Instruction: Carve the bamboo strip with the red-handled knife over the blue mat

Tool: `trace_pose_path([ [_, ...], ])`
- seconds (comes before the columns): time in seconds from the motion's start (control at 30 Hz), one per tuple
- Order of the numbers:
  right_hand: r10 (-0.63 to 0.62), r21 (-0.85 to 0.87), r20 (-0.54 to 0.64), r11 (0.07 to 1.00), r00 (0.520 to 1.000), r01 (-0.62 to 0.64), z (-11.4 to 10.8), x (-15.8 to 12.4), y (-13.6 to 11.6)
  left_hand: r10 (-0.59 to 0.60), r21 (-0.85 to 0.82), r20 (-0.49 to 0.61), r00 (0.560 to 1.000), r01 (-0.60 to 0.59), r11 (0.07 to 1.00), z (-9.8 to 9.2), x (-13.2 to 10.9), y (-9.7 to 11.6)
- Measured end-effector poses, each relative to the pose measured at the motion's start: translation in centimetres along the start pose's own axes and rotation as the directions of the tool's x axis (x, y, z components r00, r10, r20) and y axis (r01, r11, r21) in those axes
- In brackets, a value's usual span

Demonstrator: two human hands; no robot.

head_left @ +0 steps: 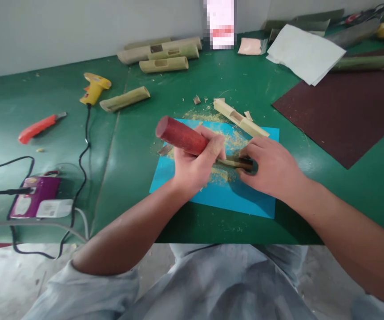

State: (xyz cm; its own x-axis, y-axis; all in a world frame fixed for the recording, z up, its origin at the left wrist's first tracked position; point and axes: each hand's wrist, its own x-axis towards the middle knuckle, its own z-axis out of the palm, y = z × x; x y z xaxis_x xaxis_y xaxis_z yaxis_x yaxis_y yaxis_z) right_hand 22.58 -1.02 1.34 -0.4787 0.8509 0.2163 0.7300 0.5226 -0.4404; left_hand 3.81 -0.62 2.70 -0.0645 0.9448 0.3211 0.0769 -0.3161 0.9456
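Observation:
My left hand [193, 166] is closed around the thick red cylindrical handle of a tool [182, 136], its butt tilted up to the left. The tool's working end is hidden by my fingers. With fingers and thumb, my right hand [273, 165] grips the right end of a bamboo piece [230, 162], close against the left hand. Beneath both hands lies a blue sheet [241, 203] strewn with yellowish shavings. Just behind it rests a pale bamboo strip [253, 128] with a rectangular notch.
Further back on the green table [138, 146] lie several cut bamboo tubes [163, 65]. To the left are a yellow glue gun [95, 89], an orange utility knife [40, 128] and a purple power strip [50, 191] with cords. A dark brown board [345, 115] and white paper [305, 53] lie right.

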Motion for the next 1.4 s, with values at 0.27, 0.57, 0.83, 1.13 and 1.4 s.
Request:
trace_pose_path([
  [0.27, 0.026, 0.116, 0.03, 0.993, 0.999, -0.029, 0.3, 0.1, -0.3, -0.015, -0.008, -0.002, 1.0, 0.015, 1.0, 0.0, -0.2, -0.1],
  [0.57, -0.001, 0.159, 0.038, 0.987, 0.999, -0.005, 1.4, 0.3, -0.7, -0.093, 0.037, 0.044, 0.995, 0.091, 0.995, 0.6, -0.1, -0.7],
  [0.83, -0.018, 0.145, 0.013, 0.989, 1.0, 0.016, 1.7, 0.3, -0.7, -0.158, 0.031, 0.039, 0.987, 0.156, 0.987, 0.3, 0.2, -0.6],
  [1.13, -0.036, 0.128, 0.026, 0.991, 0.999, 0.033, 1.9, 0.3, -0.7, -0.142, 0.067, 0.04, 0.989, 0.139, 0.988, 0.6, 0.2, -0.4],
  [1.4, -0.037, 0.146, 0.015, 0.989, 0.999, 0.035, 1.9, 0.3, -0.8, -0.122, 0.052, 0.054, 0.991, 0.119, 0.991, 0.8, 0.1, -0.4],
])
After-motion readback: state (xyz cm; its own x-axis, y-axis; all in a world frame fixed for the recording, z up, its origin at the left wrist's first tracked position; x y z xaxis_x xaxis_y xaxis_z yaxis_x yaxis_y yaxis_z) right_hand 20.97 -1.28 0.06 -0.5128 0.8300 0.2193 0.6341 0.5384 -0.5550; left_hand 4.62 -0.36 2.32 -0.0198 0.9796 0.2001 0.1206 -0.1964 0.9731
